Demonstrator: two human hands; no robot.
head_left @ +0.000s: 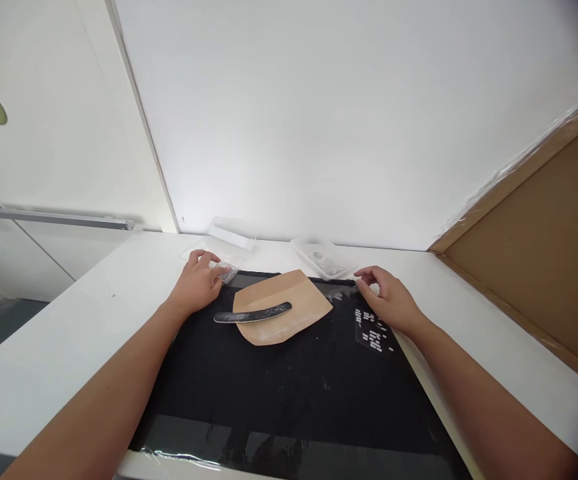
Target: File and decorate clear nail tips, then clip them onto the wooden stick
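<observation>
Showing: a person's two bare hands reaching over a black mat (289,393) that is lying on a white table (59,333).
Landmark: the black mat is serving as reference for every place below.
Left hand (199,283): it is resting at the mat's far left corner, fingers bent and pressing down on a small clear plastic case (226,272); whether it is gripping the case or only touching it, I cannot tell.
Right hand (389,299): it is hovering at the mat's far right edge, fingers loosely curled and thumb tucked in, holding nothing that I can make out.
Tan pad (289,300): a flat tan sheet is lying on the far middle of the mat, between the two hands and touching neither.
Dark file (253,315): a long, slightly curved dark strip, dusted white, is lying across the near left part of the tan pad, one end overhanging onto the mat.
Clear sheet (373,331): a see-through sheet bearing rows of small white pieces is lying on the mat's right side, just beside the right wrist.
Clear trays (321,259): shallow transparent trays are sitting on the table just beyond the mat's far edge, against the white wall (343,113).
Brown board (543,247): it is leaning well to the right of the mat.
</observation>
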